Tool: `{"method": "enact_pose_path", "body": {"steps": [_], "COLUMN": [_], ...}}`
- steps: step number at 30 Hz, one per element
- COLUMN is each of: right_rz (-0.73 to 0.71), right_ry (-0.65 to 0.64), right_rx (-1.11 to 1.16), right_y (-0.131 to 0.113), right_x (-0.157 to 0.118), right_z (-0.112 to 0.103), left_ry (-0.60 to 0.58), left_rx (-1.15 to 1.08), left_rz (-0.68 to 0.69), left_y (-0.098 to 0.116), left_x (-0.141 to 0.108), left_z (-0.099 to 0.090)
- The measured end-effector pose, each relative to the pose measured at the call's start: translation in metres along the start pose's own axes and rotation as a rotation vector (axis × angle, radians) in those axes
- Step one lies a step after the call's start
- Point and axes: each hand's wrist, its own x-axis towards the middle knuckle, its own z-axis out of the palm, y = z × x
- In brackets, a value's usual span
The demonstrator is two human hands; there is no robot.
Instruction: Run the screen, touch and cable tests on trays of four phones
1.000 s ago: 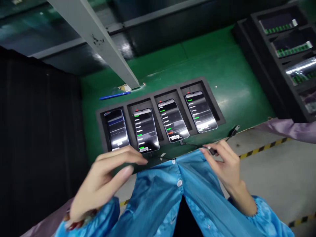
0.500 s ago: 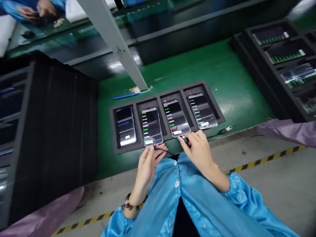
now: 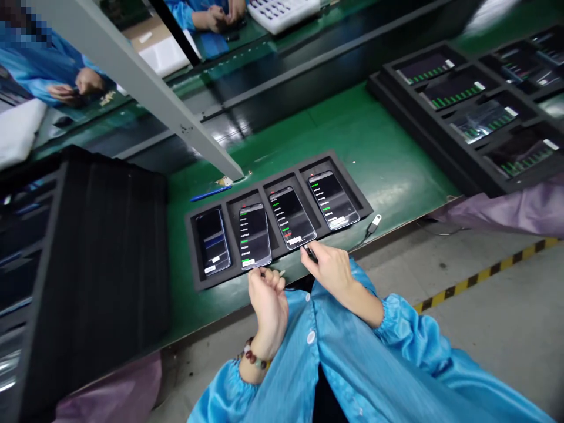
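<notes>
A black foam tray (image 3: 282, 258) holds phones in its compartments. My left hand (image 3: 268, 294) is closed at the bottom edge of the second phone (image 3: 255, 236) from the left; what its curled fingers hold is hidden. My right hand (image 3: 326, 264) pinches a dark cable plug (image 3: 309, 252) at the lower end of the third phone (image 3: 292, 217). The rightmost phone (image 3: 333, 200) shows lines of text, as do those two. On the leftmost phone (image 3: 212, 241) the screen is mostly dark. A cable with a light-coloured connector (image 3: 375, 224) lies right of the tray.
Stacked black trays (image 3: 97, 252) stand at the left; more trays with phones (image 3: 467, 111) are at the right. A blue pen (image 3: 210, 193) lies behind the tray, near a grey post (image 3: 176, 111). Across the bench, people's hands (image 3: 220, 17) are at work.
The view has shifted. My left hand has turned and its fingers have curled in at the second phone's lower edge. My right hand stays at the third phone's lower end.
</notes>
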Motion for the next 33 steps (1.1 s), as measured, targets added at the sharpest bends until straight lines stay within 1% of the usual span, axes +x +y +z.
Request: {"method": "enact_pose_path", "body": {"steps": [4, 9, 12, 16, 20, 22, 24, 26, 27, 28, 29, 32, 33], "right_rz": [-0.035, -0.095, -0.146, -0.18, -0.176, -0.172, -0.184, -0.209, -0.221, -0.224, -0.211, -0.097, -0.047], "right_ry": [-0.066, -0.18, -0.233, -0.274, -0.293, -0.316, -0.339, -0.343, -0.333, -0.314, -0.294, -0.244, -0.232], "right_rx": [0.104, 0.275, 0.35, 0.394, 0.374, 0.354, 0.368, 0.446, 0.51, 0.584, 0.665, 0.925, 1.014], "right_y": [0.006, 0.014, 0.014, 0.012, 0.011, 0.009, 0.005, 0.0, -0.001, -0.002, -0.003, -0.002, -0.001], "right_x": [-0.008, -0.017, -0.015, -0.009, -0.003, 0.0, 0.002, 0.004, 0.004, 0.004, 0.004, 0.002, 0.001], "right_z": [-0.015, -0.04, -0.049, -0.05, -0.043, -0.039, -0.037, -0.036, -0.037, -0.038, -0.04, -0.047, -0.049], "left_ry": [0.081, 0.117, 0.143, 0.2, 0.231, 0.235, 0.199, 0.073, -0.009, -0.088, -0.156, -0.27, -0.317], "left_rx": [0.074, 0.13, 0.149, 0.188, 0.234, 0.26, 0.279, 0.312, 0.354, 0.422, 0.515, 0.807, 0.866], "left_rz": [0.05, 0.07, 0.089, 0.123, 0.122, 0.135, 0.124, 0.104, 0.127, 0.195, 0.315, 0.817, 0.934], "left_y": [0.001, 0.002, 0.0, 0.0, 0.007, 0.01, 0.013, 0.013, 0.013, 0.012, 0.012, 0.012, 0.013], "left_x": [-0.002, -0.004, -0.005, -0.002, 0.002, 0.0, -0.007, -0.016, -0.02, -0.024, -0.026, -0.025, -0.023], "left_z": [-0.001, -0.003, -0.003, -0.003, -0.004, -0.005, -0.006, -0.006, -0.006, -0.004, -0.001, 0.019, 0.029]}}
